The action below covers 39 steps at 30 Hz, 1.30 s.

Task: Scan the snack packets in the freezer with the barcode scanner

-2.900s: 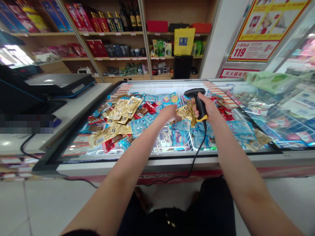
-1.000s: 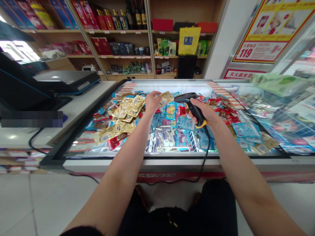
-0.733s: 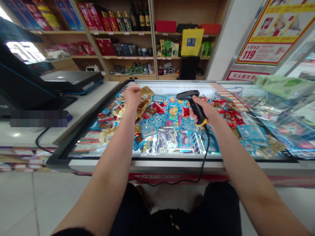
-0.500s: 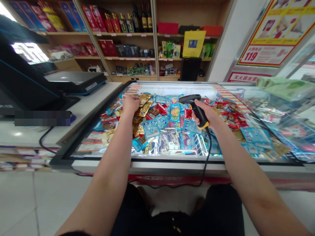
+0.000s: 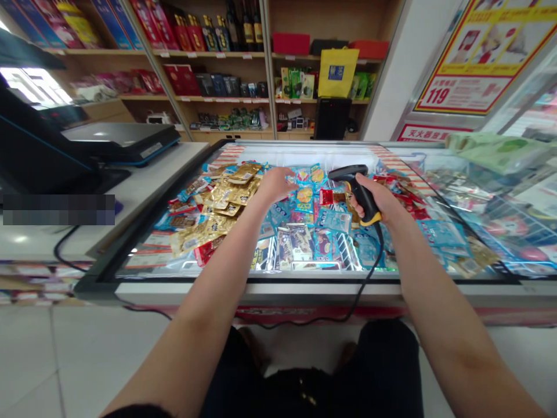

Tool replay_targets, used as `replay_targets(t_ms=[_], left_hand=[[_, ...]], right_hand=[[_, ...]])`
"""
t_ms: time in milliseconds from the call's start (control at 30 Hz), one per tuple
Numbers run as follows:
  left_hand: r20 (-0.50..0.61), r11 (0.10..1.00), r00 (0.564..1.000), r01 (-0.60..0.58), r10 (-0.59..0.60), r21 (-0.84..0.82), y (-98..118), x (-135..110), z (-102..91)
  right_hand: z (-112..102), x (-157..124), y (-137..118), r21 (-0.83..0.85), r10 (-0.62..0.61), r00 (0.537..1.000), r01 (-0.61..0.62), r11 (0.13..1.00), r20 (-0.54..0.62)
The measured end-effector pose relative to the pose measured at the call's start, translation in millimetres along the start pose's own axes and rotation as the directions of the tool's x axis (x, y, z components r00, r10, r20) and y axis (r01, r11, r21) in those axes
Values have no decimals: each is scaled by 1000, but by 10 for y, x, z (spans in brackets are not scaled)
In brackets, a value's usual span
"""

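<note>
The right hand (image 5: 382,203) grasps the scanner (image 5: 366,201) by its handle, with the fingers wrapped around it. The scanner is tilted above the packet area, its head directed left. The cable (image 5: 382,249) exits the base of the handle, crosses the front rim of the case (image 5: 313,288) and runs down in front of it. The left hand (image 5: 278,184) is released: thumb and fingers are parted, near the blue packets (image 5: 333,220); contact with them cannot be determined. The gold packets (image 5: 226,194) are heaped on the left part of the glass top (image 5: 159,254), just left of the left hand. Red packets (image 5: 407,200) lie beyond the right hand. The scale (image 5: 117,139) stands on the counter (image 5: 169,165), left of the case.
</note>
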<state>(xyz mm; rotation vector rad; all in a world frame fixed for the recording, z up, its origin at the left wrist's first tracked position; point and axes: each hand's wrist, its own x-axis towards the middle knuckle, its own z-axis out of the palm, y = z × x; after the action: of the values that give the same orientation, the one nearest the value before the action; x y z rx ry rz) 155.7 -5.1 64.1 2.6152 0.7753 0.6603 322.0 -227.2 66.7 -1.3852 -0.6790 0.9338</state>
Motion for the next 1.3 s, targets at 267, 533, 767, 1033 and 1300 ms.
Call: replay_targets(t_ms=[267, 533, 767, 1033, 1300], left_hand=[[503, 960, 834, -280, 228, 30, 754, -232, 443], [286, 974, 952, -158, 106, 163, 735, -144, 693], [42, 993, 999, 39, -34, -109, 543, -27, 785], [-103, 937, 973, 166, -207, -308, 358, 61, 754], [-124, 916, 964, 175, -234, -361, 334, 51, 764]], right_hand=[[-238, -3, 21, 69, 15, 998, -11, 998, -57], [-223, 6, -5, 98, 17, 997, -10, 995, -76], [-159, 27, 2, 81, 9, 994, 0, 997, -105], [-41, 33, 14, 158, 35, 999, -28, 987, -39], [160, 15, 27, 241, 54, 998, -45, 969, -28]])
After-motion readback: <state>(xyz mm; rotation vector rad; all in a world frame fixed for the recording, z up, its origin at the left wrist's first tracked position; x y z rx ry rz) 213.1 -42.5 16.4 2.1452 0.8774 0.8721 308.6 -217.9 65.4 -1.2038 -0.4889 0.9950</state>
